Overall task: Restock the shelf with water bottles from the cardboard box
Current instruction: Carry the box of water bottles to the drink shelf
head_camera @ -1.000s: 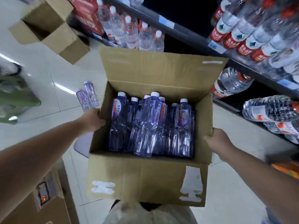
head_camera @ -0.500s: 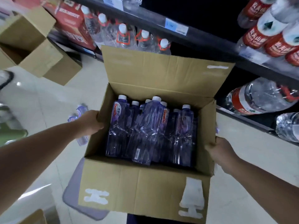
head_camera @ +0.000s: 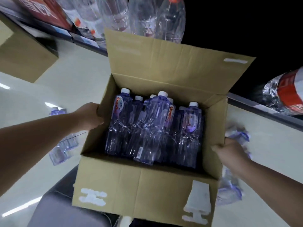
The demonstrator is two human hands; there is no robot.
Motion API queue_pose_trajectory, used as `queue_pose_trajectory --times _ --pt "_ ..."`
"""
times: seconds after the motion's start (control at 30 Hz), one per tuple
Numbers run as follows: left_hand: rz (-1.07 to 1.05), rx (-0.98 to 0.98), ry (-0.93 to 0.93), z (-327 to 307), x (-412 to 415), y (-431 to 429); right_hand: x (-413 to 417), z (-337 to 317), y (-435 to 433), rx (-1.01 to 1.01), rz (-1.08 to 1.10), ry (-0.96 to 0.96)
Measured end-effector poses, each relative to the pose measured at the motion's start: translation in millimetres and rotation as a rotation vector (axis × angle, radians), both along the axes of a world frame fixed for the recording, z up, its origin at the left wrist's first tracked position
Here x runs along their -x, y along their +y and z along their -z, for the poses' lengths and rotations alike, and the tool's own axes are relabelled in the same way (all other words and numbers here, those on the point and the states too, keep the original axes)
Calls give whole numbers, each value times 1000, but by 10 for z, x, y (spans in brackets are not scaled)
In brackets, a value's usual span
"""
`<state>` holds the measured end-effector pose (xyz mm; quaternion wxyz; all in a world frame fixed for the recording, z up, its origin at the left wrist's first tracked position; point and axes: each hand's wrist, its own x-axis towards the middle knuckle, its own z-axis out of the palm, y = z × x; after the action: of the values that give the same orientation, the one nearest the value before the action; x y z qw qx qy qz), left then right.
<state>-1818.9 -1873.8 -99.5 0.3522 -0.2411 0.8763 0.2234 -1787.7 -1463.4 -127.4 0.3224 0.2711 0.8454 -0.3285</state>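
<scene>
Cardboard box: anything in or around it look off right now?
Inside the cardboard box, one purple water bottle lies tilted across the upright ones. More purple bottles lie loose on the floor to the left and right, rather than boxed or shelved. No spill visible.

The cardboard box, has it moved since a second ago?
Yes. The cardboard box, held by the left hand and right hand, has come closer to the shelf edge, its rear flap now overlapping the shelf's bottles.
</scene>
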Motion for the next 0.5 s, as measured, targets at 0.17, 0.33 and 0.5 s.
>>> queue_pose_trajectory --times 0.17,0.33,0.5 --pt "1 -10 -5 423 6 32 -54 372 -24 -27 -3 10" --pt "3 5 3 592 -112 21 -259 530 -81 -95 -26 31" --pt "-4 12 54 596 -77 24 -352 509 -216 -156 32 29"
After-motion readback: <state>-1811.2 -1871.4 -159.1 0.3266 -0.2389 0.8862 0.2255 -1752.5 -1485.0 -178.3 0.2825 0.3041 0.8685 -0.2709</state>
